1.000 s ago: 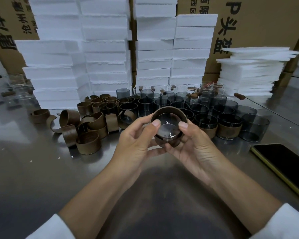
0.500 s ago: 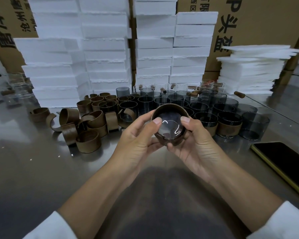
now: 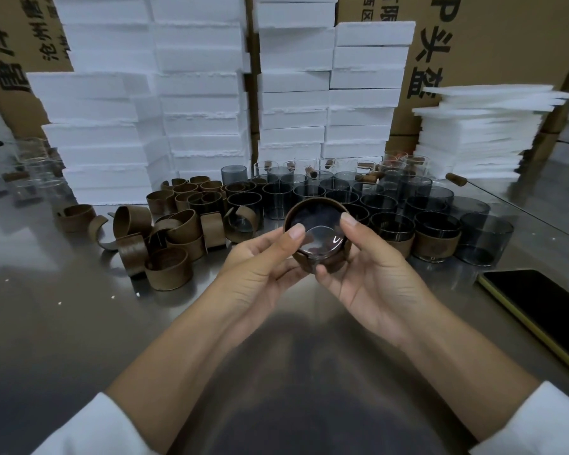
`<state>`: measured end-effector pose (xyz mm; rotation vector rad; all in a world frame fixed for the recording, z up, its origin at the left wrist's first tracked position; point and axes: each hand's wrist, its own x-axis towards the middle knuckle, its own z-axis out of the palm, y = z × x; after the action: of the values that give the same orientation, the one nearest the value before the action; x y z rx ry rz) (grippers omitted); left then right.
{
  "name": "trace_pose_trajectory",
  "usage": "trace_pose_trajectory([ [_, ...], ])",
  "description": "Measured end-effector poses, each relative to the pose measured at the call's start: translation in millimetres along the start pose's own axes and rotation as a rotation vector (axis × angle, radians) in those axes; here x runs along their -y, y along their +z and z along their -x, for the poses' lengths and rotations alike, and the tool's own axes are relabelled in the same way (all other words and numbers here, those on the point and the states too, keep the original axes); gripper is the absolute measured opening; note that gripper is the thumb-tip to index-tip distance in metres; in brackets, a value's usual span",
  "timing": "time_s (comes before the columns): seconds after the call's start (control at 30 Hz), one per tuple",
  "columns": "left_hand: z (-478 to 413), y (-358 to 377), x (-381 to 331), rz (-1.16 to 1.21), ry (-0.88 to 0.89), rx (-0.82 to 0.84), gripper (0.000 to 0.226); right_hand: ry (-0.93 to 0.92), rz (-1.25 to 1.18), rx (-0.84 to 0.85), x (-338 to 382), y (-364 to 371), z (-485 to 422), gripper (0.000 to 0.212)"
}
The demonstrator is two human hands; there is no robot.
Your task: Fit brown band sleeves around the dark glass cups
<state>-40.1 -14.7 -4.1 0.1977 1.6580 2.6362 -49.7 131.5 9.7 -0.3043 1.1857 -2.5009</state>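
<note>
Well left of the left grip (image 3: 263, 270), loose sleeves (image 3: 165, 238) lie heaped on the bench (image 3: 63, 339), some sprung open, some closed into rings. They look thin and springy, light stuff that would bend under a thumb and take no harm from a drop.

The left grip is curled round one cup (image 3: 312, 218), which is held above the bench between both grips and tilted so its mouth faces the person. Its thumb presses at the near rim and its fingers go underneath. A sleeve (image 3: 304, 261) wraps this cup and lies against the glass all round, as far as I can see. The fingers hide whether it sits level with the base. The right grip (image 3: 368, 274) is closed on the cup from the other side in the same way, thumb on the rim and fingertips under the sleeve's lower edge.

I'd judge the cup heavy for its bulk, stiff, smooth and slippery, and breakable on this hard bench. The band is the safer place to hold, because it gives friction where bare glass would slide. Any pushing should go squarely on the rim and the base, since a skewed sleeve would likely bind.

Beyond the grips, bare cups (image 3: 278, 200) stand in rows. Just right of the right grip, sleeved cups (image 3: 436, 246) stand upright side by side. Further right a phone (image 3: 539, 310) lies flat near the bench edge.
</note>
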Motion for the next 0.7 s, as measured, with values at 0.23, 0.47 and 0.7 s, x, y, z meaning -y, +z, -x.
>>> trace_pose_trajectory([
  [0.23,-1,-11,2,0.063,-0.113,0.118,0.071,0.025,0.031,0.037,-2,-1,0,0.044],
  [0.47,3,-6,-1,-0.017,-0.031,0.042,0.126,0.110,-0.095,0.084,-1,3,3,0.036],
  [0.7,6,-2,-9,0.007,0.041,0.068,0.126,0.150,-0.168,0.153,2,6,5,0.042],
])
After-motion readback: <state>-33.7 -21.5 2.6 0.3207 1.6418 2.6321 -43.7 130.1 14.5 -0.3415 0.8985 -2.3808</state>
